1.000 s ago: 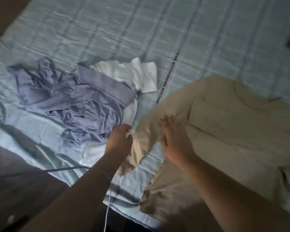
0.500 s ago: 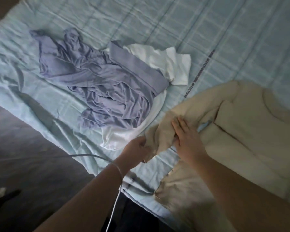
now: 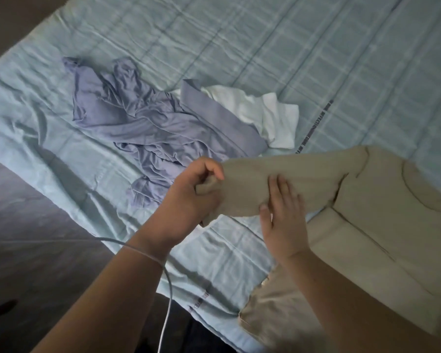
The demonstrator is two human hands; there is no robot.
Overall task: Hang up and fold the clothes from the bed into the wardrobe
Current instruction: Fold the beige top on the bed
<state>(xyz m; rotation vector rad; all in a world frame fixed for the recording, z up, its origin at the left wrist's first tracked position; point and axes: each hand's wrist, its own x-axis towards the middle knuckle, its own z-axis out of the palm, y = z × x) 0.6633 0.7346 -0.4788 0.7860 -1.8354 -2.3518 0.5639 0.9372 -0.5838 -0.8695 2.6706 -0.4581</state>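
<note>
one beige sleeve (image 3: pixel 303 171), cuff in left hand (image 3: pixel 189 197), right hand (image 3: pixel 283 220) atop

Dark printed lettering (image 3: pixel 313 128) runs in a line across the light blue sheet (image 3: pixel 265 34), right of its middle. A second stretch (image 3: pixel 200 299) lies at the sheet's near edge. Both are too blurred to read.

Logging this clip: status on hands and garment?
Left hand grips sleeve end of beige top; right hand flat on sleeve. Purple garment, white garment lie alongside on bed.

Pale-blue bed (image 3: pixel 265 47), purple garment (image 3: pixel 148 128), white garment (image 3: pixel 267 115), beige top (image 3: pixel 382 225)
</note>
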